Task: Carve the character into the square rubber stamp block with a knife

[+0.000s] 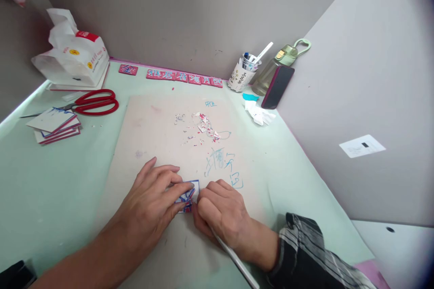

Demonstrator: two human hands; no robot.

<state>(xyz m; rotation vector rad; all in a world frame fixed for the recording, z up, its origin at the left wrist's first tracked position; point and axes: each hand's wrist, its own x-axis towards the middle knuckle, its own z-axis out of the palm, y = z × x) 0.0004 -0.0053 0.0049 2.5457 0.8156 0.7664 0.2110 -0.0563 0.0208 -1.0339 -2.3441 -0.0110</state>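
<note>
A small square card (195,185) with blue lines and a red patch lies on the beige board (135,117). My left hand (159,194) rests over its left side, thumb and fingertips pressing on it, the other fingers spread. At the card's right edge is my right hand (222,210), closed round a slim silver-white tool (237,264) whose shaft slants toward the lower right. The tool's tip is hidden behind my fingers. Red and white scraps (205,126) are scattered on the board beyond my hands.
Red-handled scissors (96,102) and stacked cards (56,126) lie at the left, below a paper bag (77,54). Red character tiles (185,76) line the back edge. A pen cup (241,74), green bottle (271,70), phone (278,87) and crumpled tissue (259,114) stand or lie back right.
</note>
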